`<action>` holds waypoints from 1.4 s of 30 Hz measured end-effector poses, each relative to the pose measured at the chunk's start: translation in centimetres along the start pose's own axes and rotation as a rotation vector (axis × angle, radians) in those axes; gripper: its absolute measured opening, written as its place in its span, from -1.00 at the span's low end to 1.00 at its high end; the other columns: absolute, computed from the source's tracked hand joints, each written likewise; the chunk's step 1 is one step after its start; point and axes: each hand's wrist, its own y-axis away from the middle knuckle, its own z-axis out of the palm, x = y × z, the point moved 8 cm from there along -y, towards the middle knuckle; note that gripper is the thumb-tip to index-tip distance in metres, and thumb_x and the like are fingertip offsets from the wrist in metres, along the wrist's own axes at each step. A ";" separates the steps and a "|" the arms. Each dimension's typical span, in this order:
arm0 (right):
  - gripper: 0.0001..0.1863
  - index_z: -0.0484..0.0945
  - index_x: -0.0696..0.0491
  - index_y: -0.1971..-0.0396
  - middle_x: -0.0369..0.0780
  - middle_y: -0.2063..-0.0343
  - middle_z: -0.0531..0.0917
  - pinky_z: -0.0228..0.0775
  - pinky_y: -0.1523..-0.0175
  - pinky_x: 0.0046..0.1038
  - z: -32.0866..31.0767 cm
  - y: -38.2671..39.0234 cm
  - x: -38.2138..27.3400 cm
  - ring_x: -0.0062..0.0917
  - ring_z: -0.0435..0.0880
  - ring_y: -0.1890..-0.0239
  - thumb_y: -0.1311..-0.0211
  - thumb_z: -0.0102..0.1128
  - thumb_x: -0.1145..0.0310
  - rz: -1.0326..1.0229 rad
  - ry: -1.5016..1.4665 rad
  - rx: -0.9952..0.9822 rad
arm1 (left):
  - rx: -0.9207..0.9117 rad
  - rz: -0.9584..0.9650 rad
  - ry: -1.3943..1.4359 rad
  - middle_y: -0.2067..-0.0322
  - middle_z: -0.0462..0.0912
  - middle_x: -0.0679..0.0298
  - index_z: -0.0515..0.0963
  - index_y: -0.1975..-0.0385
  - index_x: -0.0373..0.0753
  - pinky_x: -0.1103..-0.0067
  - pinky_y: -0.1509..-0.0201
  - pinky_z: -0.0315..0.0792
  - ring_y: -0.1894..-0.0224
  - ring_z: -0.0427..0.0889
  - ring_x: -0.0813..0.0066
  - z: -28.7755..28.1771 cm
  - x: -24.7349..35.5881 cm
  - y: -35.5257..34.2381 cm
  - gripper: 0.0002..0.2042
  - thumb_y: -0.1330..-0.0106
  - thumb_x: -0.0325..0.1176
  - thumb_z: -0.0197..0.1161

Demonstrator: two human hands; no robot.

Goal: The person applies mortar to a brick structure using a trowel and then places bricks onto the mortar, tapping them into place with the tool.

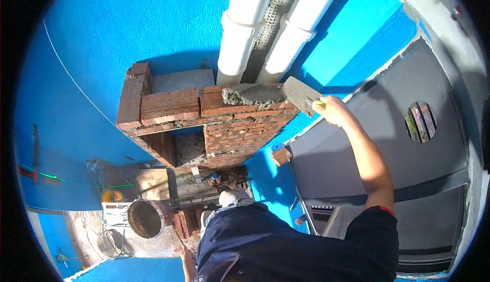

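Observation:
My right hand (pixel 333 112) grips the yellow handle of a flat metal trowel (pixel 302 96), whose blade touches a bed of wet grey mortar (pixel 250 95). The mortar lies on the top course of a red brick structure (pixel 168 106), at its right end, just below two white vertical pipes (pixel 236 42). The structure has a square opening in its face. My left hand (pixel 186 259) is low at the bottom edge, beside my dark clothing, closed around something thin that I cannot make out.
Blue walls (pixel 97 37) surround the work. A dark grey panel (pixel 337 169) with a round opening is on the right. Below lie a round bucket (pixel 144 218), loose bricks (pixel 186 223), a single brick (pixel 280 157), a board (pixel 152 182) and coiled hose (pixel 109 241). A green line crosses the left wall.

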 end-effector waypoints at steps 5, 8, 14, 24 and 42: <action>-0.62 0.52 0.11 0.40 -0.28 0.80 0.44 0.17 0.76 -0.45 0.2 0.8 2.2 -0.58 0.40 0.81 -0.26 0.07 0.04 0.091 -0.108 0.012 | -0.004 -0.007 -0.009 0.85 0.25 0.33 0.28 0.80 -0.15 0.49 0.78 0.11 0.84 0.27 0.45 0.0 -0.1 -0.4 -0.41 -0.26 0.24 0.02; -0.62 0.55 0.11 0.36 -0.31 0.80 0.43 0.17 0.77 -0.47 -1.0 2.1 2.4 -0.64 0.38 0.82 -0.27 0.07 0.04 0.148 -0.202 0.087 | -0.001 -0.018 -0.015 0.85 0.25 0.33 0.28 0.80 -0.15 0.49 0.78 0.11 0.84 0.27 0.45 0.1 -0.5 -0.5 -0.41 -0.26 0.24 0.02; -0.62 0.52 0.20 0.27 0.10 0.37 0.60 0.40 0.19 -0.15 -2.6 2.9 3.1 0.04 0.55 0.22 -0.21 0.14 0.12 0.049 0.023 0.284 | 0.029 -0.043 -0.005 0.85 0.25 0.32 0.28 0.81 -0.15 0.49 0.78 0.12 0.84 0.28 0.45 -0.1 -2.1 -0.4 -0.40 -0.26 0.25 0.02; -0.72 0.49 0.17 0.31 -0.20 0.50 0.61 0.42 0.33 -0.37 16.4 4.3 5.3 -0.43 0.60 0.42 -0.01 0.21 0.32 -0.078 -0.681 0.072 | 0.056 -0.017 0.081 0.86 0.25 0.32 0.28 0.82 -0.15 0.48 0.78 0.12 0.84 0.28 0.44 3.1 0.5 -1.4 -0.39 -0.25 0.26 0.02; -0.62 0.52 0.14 0.15 -0.11 0.35 0.64 0.44 0.19 -0.41 19.9 -5.1 10.0 -0.42 0.62 0.31 0.05 0.19 0.40 -0.234 -0.482 -0.108 | 0.088 -0.110 0.144 0.87 0.24 0.32 0.27 0.84 -0.16 0.48 0.78 0.13 0.84 0.29 0.44 8.9 -4.7 4.2 -0.37 -0.24 0.29 0.02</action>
